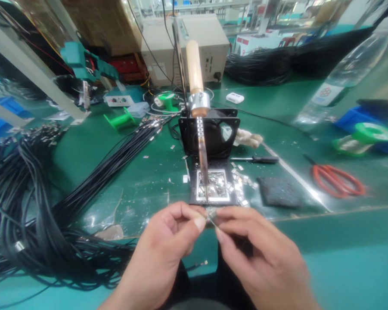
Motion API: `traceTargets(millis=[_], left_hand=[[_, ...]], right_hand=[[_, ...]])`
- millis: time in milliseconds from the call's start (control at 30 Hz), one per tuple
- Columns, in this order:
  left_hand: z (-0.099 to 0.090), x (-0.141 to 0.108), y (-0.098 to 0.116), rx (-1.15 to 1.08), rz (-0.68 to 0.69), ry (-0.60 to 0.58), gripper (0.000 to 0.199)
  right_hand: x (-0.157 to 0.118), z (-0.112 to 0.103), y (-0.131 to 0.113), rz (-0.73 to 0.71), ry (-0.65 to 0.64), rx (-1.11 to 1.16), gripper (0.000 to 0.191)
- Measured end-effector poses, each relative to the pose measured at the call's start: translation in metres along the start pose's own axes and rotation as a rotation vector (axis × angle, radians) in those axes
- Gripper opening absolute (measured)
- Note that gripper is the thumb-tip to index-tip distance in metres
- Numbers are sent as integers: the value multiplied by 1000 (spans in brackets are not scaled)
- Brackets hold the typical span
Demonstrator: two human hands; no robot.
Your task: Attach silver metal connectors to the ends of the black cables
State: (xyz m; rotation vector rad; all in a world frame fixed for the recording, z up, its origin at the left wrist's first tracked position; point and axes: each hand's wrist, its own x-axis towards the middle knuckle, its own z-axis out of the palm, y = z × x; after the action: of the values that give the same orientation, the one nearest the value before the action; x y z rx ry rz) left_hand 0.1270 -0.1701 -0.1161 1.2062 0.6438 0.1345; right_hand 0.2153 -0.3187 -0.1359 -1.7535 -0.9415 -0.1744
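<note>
Left hand (168,241) and right hand (261,245): fingertips pinched 1 small metal connector (211,212) | step: seemingly positioned it near soldering iron (199,105) | next: likely called for steadiness

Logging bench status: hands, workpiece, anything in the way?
Left hand pinching small silvery metal piece. Right hand close at it, grip unclear. Possible obstruction: wooden-handled metal soldering iron, tip just above the piece in view, contact unclear.
</note>
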Motion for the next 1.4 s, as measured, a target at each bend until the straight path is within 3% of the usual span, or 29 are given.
traceTargets(millis=[1400], left_hand=[[1,8,7,-12,33,19,23]], right_hand=[[11,5,-1,19,28,6,12]])
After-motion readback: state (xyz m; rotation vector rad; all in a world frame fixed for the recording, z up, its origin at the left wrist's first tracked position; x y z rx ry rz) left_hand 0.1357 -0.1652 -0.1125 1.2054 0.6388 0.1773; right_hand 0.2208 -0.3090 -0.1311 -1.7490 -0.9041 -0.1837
